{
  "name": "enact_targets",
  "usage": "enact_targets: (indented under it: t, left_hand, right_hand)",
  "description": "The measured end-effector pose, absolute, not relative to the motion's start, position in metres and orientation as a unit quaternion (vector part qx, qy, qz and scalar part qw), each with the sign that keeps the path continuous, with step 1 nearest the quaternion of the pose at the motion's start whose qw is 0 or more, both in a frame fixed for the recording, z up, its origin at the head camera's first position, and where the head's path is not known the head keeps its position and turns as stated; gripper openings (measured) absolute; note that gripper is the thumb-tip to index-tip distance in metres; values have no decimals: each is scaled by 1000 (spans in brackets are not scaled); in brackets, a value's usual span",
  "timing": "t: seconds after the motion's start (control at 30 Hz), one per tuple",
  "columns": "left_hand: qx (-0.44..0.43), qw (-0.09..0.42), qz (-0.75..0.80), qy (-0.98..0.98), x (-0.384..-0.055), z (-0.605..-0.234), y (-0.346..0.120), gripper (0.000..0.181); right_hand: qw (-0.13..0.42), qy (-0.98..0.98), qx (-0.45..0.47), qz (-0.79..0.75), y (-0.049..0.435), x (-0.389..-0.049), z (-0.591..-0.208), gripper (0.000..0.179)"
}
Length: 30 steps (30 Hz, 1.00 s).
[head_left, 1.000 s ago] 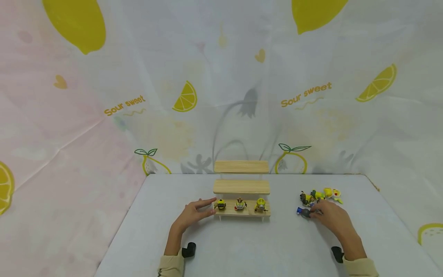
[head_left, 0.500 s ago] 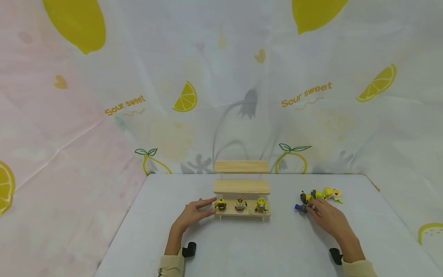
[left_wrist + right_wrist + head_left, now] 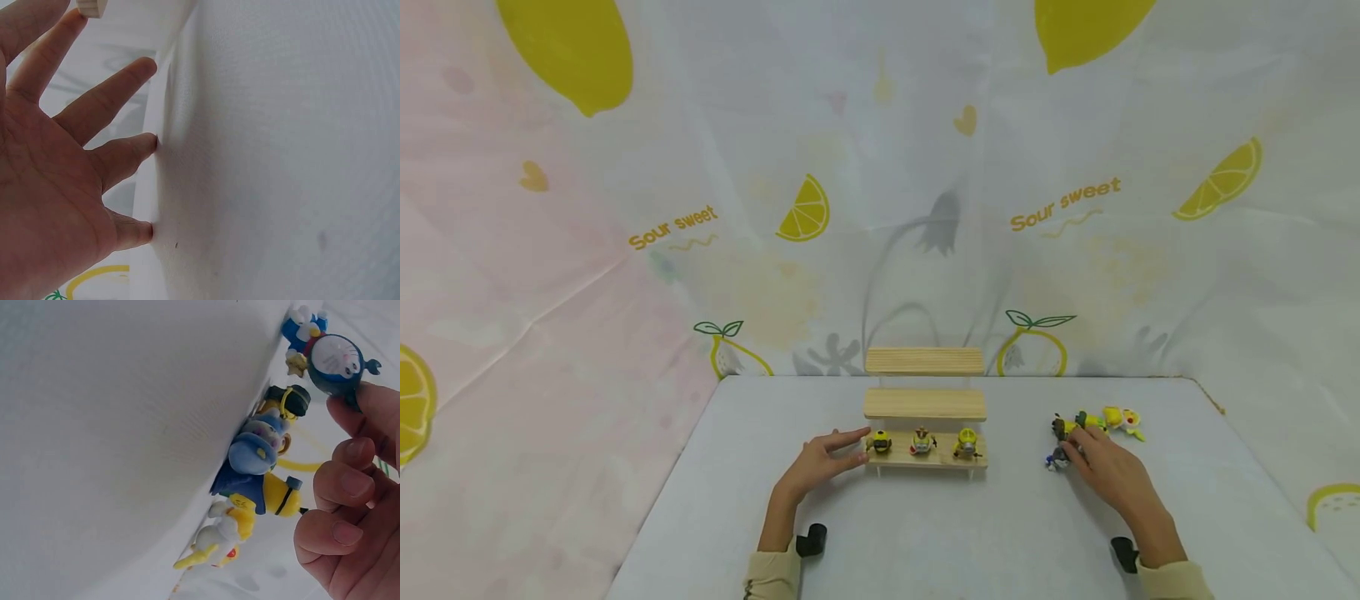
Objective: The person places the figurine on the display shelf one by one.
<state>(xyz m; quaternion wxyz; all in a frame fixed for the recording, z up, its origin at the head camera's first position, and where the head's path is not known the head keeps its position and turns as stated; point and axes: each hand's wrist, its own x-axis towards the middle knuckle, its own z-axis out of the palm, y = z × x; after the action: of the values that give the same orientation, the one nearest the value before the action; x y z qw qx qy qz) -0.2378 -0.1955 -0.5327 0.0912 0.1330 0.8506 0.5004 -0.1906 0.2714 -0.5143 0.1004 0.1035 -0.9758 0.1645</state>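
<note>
My right hand (image 3: 1105,467) pinches a small blue-and-white cat figurine (image 3: 334,362) by its head, between thumb and finger, at the right of the table. The figurine is tipped over, its body (image 3: 304,325) toward the white tabletop. My left hand (image 3: 816,465) has its fingers spread and extended, with fingertips at the left end of a three-step wooden display shelf (image 3: 925,404). In the left wrist view one fingertip meets the shelf's end (image 3: 92,7). On the lowest step stand three yellow figurines: left (image 3: 880,442), middle (image 3: 922,442) and right (image 3: 967,443).
Beyond my right hand lie several more figurines, among them a white-and-yellow one (image 3: 1123,419), a light-blue-hatted one (image 3: 253,450) and a yellow one with a dark blue cape (image 3: 244,487). A lemon-print cloth (image 3: 880,167) hangs behind the table (image 3: 925,533).
My right hand has shifted slightly left and turned the blue figurine, so its white-and-blue end now points down and toward me. My left hand has stayed at the shelf.
</note>
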Motion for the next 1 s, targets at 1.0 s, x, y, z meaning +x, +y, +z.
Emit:
enact_targets:
  t: [1.0]
  left_hand:
    - [137,105,497,850,-237,-531,-197,51]
  right_hand:
    - [180,-954,163,177,229,-213,-457,13]
